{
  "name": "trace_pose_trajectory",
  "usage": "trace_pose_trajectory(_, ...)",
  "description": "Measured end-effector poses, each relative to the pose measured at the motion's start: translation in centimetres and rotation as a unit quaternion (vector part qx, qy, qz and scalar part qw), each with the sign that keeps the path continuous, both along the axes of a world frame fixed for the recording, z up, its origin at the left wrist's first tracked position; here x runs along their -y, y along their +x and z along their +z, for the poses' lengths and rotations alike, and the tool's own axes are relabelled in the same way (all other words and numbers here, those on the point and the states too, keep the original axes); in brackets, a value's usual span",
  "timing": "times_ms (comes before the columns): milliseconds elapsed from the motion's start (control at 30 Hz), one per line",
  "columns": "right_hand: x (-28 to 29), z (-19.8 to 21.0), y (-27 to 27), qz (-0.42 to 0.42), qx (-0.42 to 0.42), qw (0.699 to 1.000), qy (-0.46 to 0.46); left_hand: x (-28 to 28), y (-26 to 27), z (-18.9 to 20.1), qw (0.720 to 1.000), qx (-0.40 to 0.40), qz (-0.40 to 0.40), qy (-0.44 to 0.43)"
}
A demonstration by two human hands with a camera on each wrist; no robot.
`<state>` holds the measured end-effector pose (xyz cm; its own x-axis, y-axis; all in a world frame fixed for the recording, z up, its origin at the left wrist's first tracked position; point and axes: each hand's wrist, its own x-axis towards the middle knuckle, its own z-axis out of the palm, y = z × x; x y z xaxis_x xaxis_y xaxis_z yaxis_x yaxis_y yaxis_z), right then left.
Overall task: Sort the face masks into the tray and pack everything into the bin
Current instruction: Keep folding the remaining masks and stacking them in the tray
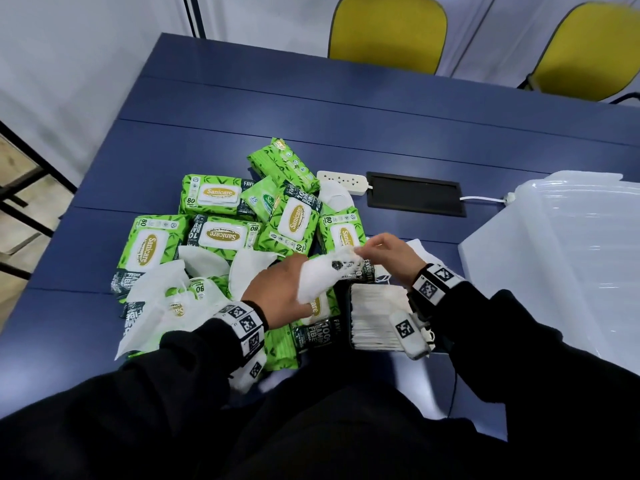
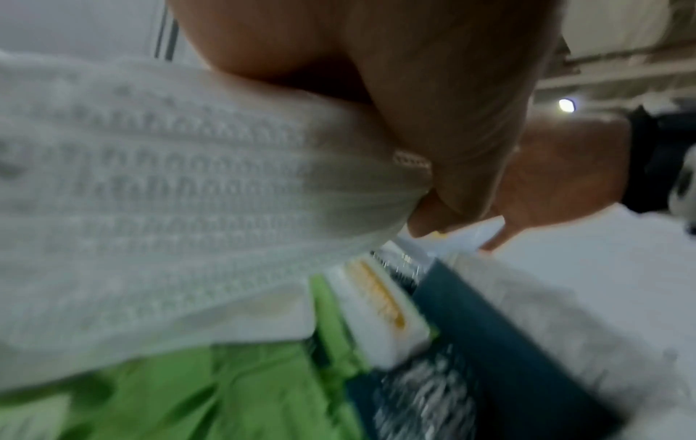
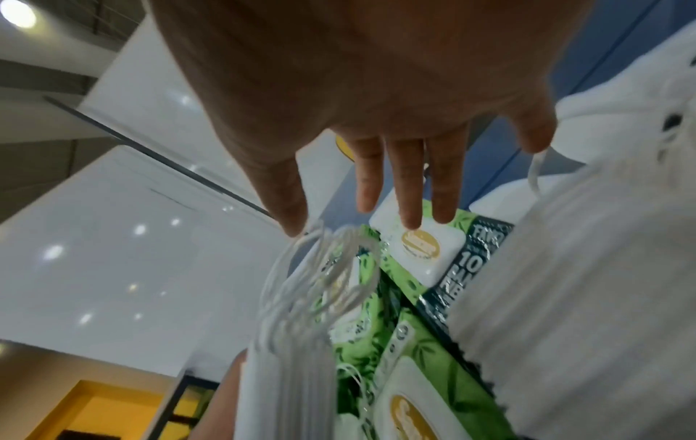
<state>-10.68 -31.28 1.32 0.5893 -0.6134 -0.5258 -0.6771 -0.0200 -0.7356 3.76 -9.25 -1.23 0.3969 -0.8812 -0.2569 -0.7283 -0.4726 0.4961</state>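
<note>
**Masks in hand, tray just to my right**

On my left, loose face masks (image 1: 156, 289) lie tangled over the green wipe packs (image 1: 152, 247) on the blue table (image 1: 346, 109). My left hand (image 1: 280, 292) has its fingers curled around a folded white mask bundle (image 1: 315, 278); the left wrist view shows its embossed fabric pinched under my thumb. My right hand (image 1: 388, 252) meets it, fingertips pinching the bundle's top edge, though in the right wrist view my fingers (image 3: 406, 190) look nearly straight over dangling ear loops (image 3: 320, 282). Below sits the tray's stack of masks (image 1: 377, 317), and further right the clear bin (image 1: 561, 258).

The loops could snag on my fingers or a pack corner, I think, dragging a mask out of line as I lower the bundle.

Readable: "Sanicare", "80", "15", "FIBE", partly "FAVO".
</note>
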Motion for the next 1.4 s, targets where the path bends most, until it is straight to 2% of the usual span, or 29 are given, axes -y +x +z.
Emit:
trace_pose_trajectory(100, -0.4, 2.2, -0.6, -0.031, 0.057, 0.998, -0.009, 0.1, 1.1, 1.4, 0.994, -0.072, 0.066, -0.048)
trace_pose_trajectory(200, -2.7, 4.6, -0.8, -0.026, 0.064, 0.989, 0.128, 0.5, 1.6, 3.0, 0.976, -0.166, 0.102, -0.093)
trace_pose_trajectory(267, -5.0, 4.6, -0.2, -0.004, 0.095, 0.974, 0.206, 0.9, 1.2, 4.0, 0.955, -0.251, 0.112, -0.113)
trace_pose_trajectory(333, -7.7, 4.2, 0.9, 0.009, 0.140, 0.963, 0.232, 1.1, 0.1, 4.5, 0.929, -0.328, 0.117, -0.127)
trace_pose_trajectory(400, -10.1, 4.3, 2.4, -0.023, 0.191, 0.949, 0.248, 1.3, -1.2, 4.4, 0.911, -0.367, 0.119, -0.145)
trace_pose_trajectory(467, -11.4, 4.6, 3.6, -0.106, 0.218, 0.937, 0.252, 1.2, -2.0, 4.5, 0.906, -0.379, 0.118, -0.147)
trace_pose_trajectory(567, -11.9, 4.5, 3.9, -0.200, 0.182, 0.935, 0.230, 0.6, -2.3, 4.4, 0.918, -0.352, 0.113, -0.142)
trace_pose_trajectory(633, -11.8, 4.4, 3.8, -0.201, 0.175, 0.939, 0.219, 0.1, -2.4, 4.1, 0.922, -0.341, 0.110, -0.145)
trace_pose_trajectory(767, -11.3, 4.7, 3.8, -0.294, 0.159, 0.887, 0.320, -0.8, -2.2, 3.7, 0.928, -0.336, 0.078, -0.140)
trace_pose_trajectory(933, -11.2, 3.9, 4.0, -0.355, 0.157, 0.870, 0.305, -1.3, -2.4, 2.4, 0.955, -0.284, 0.029, -0.081)
trace_pose_trajectory(1067, -11.2, 4.1, 4.2, -0.372, 0.204, 0.848, 0.317, -1.6, -3.0, 1.9, 0.940, -0.325, 0.043, -0.091)
trace_pose_trajectory(1133, -10.7, 3.9, 4.2, -0.345, 0.205, 0.859, 0.317, -1.8, -3.0, 2.0, 0.944, -0.317, 0.050, -0.076)
trace_pose_trajectory(1233, -10.4, 3.7, 3.8, -0.292, 0.168, 0.888, 0.313, -1.8, -2.8, 2.6, 0.935, -0.347, 0.036, -0.060)
trace_pose_trajectory(1400, -10.5, 3.0, 4.3, -0.336, 0.157, 0.892, 0.259, -2.5, -2.6, 3.2, 0.903, -0.427, 0.025, -0.052)
